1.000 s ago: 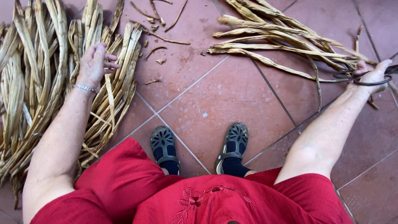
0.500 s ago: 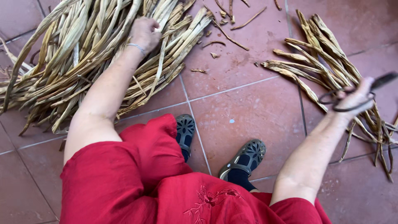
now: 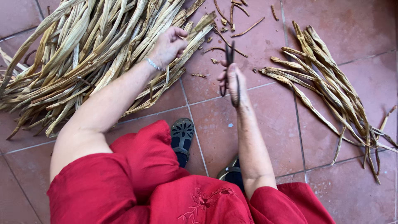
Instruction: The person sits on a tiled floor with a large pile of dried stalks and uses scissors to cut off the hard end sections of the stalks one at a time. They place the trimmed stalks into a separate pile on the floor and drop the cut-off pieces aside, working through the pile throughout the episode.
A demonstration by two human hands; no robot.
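A terracotta tiled floor (image 3: 352, 33) carries a big heap of dried leaf strips (image 3: 83, 54) at the left and a smaller bundle of strips (image 3: 327, 87) at the right. The left hand (image 3: 168, 45) rests on the big heap, fingers curled around a strip near its edge. The right hand (image 3: 234, 81) hangs above the tiles between the piles, fingers closed on dark scissors (image 3: 230, 62). Small scraps (image 3: 232, 16) lie beyond.

head camera looks steeply down, close over the lap, at tiled floor (image 3: 352, 37).
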